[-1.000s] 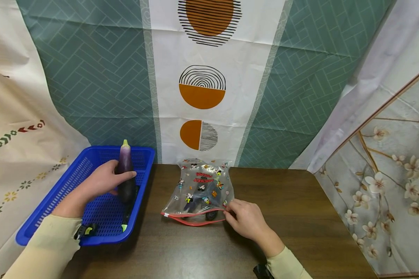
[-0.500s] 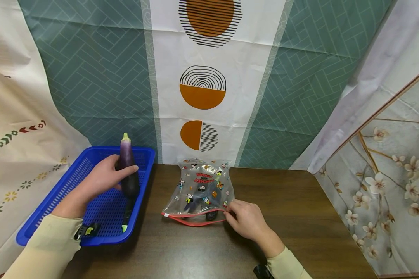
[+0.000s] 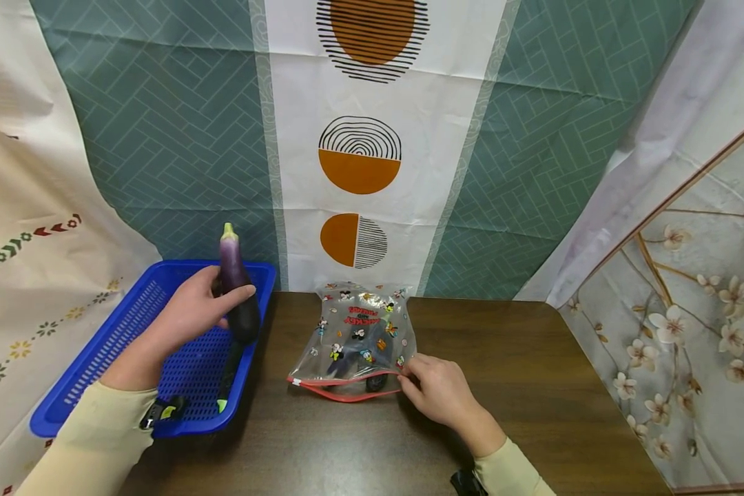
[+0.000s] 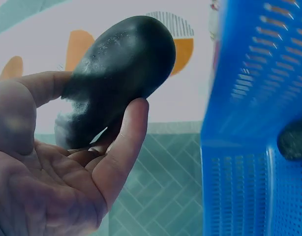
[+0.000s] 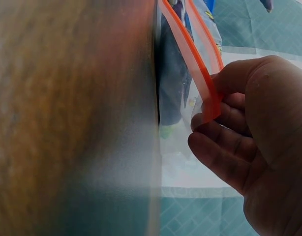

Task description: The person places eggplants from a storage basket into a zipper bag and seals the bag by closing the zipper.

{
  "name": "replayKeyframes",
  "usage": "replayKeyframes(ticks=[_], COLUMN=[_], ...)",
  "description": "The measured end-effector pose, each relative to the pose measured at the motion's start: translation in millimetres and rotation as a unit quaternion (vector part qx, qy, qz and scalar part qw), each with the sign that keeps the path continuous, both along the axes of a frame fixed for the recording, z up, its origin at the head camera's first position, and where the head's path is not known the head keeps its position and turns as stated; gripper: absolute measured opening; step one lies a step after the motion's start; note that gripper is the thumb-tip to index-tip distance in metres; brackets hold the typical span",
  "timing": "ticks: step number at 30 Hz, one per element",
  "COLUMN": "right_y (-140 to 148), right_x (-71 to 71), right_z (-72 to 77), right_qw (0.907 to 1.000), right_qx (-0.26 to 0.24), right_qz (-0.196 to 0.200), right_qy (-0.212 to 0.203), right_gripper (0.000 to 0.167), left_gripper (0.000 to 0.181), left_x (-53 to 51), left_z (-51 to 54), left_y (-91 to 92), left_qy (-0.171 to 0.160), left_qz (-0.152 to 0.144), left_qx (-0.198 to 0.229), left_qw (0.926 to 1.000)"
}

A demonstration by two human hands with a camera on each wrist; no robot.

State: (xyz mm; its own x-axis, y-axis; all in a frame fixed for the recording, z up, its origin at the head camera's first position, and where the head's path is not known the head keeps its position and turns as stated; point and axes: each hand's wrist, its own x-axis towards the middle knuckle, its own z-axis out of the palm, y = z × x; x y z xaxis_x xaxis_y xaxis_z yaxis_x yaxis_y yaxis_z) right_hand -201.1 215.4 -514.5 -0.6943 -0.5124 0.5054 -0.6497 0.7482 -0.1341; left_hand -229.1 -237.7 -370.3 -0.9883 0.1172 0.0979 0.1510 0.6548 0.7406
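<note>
High head, close wrist views

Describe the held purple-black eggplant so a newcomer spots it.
On the dark brown wooden table, find the blue plastic mesh basket, left in the head view. At its right side, a person's left hand grips the purple-black eggplant. Unlike the dark, green-tipped vegetable lying inside, this one is held, pale stem end up.

Upside-down "MICKEY AND FRIENDS" (image 3: 362,315) on clear bag (image 3: 356,341)
</note>
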Motion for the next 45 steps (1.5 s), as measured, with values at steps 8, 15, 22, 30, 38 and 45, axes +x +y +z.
replayKeyframes(ticks=[8,15,22,30,38,45], right_y=[0,-1,-1,0,0,0], right_x=[0.3,0.9,0.6,0.0,0.2,0.8], right_z=[0.7,0.8,-0.4,-0.6,0.0,-0.3], right_qw=[1.0,1.0,1.0,1.0,1.0,1.0], right_qx=[0.002,0.005,0.005,0.003,0.003,0.007], right_qz=[0.001,-0.003,-0.004,0.001,-0.001,-0.004], right_qy=[0.009,0.001,0.0,0.007,-0.008,-0.003], right_gripper=[0.02,0.021,0.021,0.023,0.023,0.022], left_gripper=[0.07,0.064,0.06,0.056,0.06,0.063], left_x=[4.9,10.6,16.2,22.4,31.9,36.4], left_z=[5.0,5.4,4.8,-1.0,-10.1,-26.5], left_y=[20.6,36.7,52.0,67.8,88.9,106.4], left_qy=[-0.001,-0.003,-0.01,-0.017,-0.035,-0.064], left_qz=[-0.016,-0.033,-0.041,-0.048,-0.058,-0.071], left_qx=[0.031,0.048,0.052,0.059,0.075,0.115], left_qw=[0.9994,0.9983,0.9978,0.997,0.9949,0.9887])
